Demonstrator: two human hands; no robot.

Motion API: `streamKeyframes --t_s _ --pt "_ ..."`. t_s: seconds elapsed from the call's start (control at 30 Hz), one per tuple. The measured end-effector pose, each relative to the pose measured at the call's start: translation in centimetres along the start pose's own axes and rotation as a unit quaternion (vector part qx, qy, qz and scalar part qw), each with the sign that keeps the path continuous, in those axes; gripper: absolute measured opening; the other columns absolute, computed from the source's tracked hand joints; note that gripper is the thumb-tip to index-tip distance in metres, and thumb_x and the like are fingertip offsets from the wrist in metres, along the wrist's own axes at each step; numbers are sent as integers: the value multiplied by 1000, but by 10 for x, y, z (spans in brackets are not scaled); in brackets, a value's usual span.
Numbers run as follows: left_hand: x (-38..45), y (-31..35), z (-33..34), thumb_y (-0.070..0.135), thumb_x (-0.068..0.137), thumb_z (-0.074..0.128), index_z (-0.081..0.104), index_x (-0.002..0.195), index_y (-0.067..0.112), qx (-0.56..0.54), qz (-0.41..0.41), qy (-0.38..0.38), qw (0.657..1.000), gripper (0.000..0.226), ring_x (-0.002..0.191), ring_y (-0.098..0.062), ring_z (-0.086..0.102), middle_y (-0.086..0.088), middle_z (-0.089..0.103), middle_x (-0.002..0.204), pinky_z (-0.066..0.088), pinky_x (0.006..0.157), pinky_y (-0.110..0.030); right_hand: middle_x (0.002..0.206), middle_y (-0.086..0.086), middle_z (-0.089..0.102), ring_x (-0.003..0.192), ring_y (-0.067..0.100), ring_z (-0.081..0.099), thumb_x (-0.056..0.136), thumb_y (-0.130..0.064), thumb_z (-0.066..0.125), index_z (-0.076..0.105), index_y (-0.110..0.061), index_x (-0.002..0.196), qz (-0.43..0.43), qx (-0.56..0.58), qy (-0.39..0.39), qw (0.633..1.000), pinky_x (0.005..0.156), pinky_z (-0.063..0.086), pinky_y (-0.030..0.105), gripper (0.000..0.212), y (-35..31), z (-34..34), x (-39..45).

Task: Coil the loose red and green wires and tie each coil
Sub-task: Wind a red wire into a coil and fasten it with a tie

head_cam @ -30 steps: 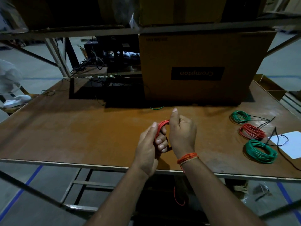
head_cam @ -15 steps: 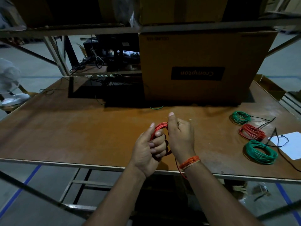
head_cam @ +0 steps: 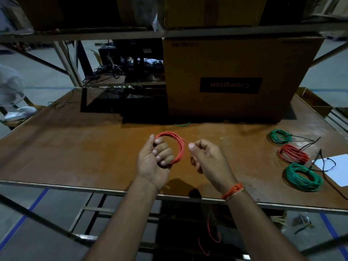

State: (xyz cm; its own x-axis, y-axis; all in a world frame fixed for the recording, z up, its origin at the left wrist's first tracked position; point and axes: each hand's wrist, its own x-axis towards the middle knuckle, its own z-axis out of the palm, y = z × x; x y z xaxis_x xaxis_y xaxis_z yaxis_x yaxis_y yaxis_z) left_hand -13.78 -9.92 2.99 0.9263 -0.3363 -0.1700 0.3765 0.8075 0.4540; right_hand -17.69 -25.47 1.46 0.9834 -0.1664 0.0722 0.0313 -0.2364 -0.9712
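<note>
My left hand (head_cam: 155,159) grips a red wire coil (head_cam: 178,146) above the brown table (head_cam: 75,147), fingers curled through its loops. My right hand (head_cam: 207,157) sits just right of the coil and pinches the red strand that leads off it. The loose red tail (head_cam: 211,234) hangs below the table's front edge. On the right of the table lie a small green coil (head_cam: 279,136), a red coil (head_cam: 292,154) and a larger green coil (head_cam: 301,176).
A big cardboard box (head_cam: 235,72) stands at the back of the table under a shelf. A white sheet (head_cam: 335,168) with thin black ties (head_cam: 323,162) lies at the right edge. A short green wire piece (head_cam: 182,124) lies by the box. Cables and dark gear sit at back left.
My hands were pressed together around the coil; now they have drawn apart. The right hand has moved right with the strand, and the coil's loop stands open in my left hand.
</note>
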Motion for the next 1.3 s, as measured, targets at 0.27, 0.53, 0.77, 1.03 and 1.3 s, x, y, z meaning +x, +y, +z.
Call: streamKeyframes --t_s 0.27,0.53,0.77,1.03,1.3 --pt "19 35 -8 35 110 36 48 82 18 140 191 52 970 35 45 -5 36 10 38 54 32 43 -19 89 -1 69 84 20 64 97 -28 59 64 -23 97 -144 -335 -145 920 72 53 39 8 -3 6 -27" --pt "5 4 -5 26 111 34 47 76 12 421 225 16 878 40 51 -11 46 4 51 56 41 50 -23 80 -3 65 71 16 60 97 -29 62 66 -18 88 -298 -306 -127 895 62 49 35 15 -52 12 -21" --pt "-11 3 -5 32 110 38 60 91 11 497 170 -21 850 36 48 -8 41 8 49 55 28 38 -20 73 -14 64 68 3 62 94 -26 73 73 -19 86 -280 -191 -24 940 57 42 13 10 -60 -6 2" --pt "-14 2 -5 37 105 39 55 84 11 385 60 -117 913 37 38 -5 26 7 30 51 24 41 -20 67 -8 57 59 10 55 100 -38 63 66 -20 87 -276 -159 83 944 49 44 35 23 -30 6 8" --pt "-18 -5 3 36 100 45 57 78 14 288 30 -159 944 33 38 -5 23 7 27 51 18 39 -23 62 -3 52 61 13 52 105 -57 29 56 -19 67 -169 -171 132 962 56 36 31 60 -13 15 3"
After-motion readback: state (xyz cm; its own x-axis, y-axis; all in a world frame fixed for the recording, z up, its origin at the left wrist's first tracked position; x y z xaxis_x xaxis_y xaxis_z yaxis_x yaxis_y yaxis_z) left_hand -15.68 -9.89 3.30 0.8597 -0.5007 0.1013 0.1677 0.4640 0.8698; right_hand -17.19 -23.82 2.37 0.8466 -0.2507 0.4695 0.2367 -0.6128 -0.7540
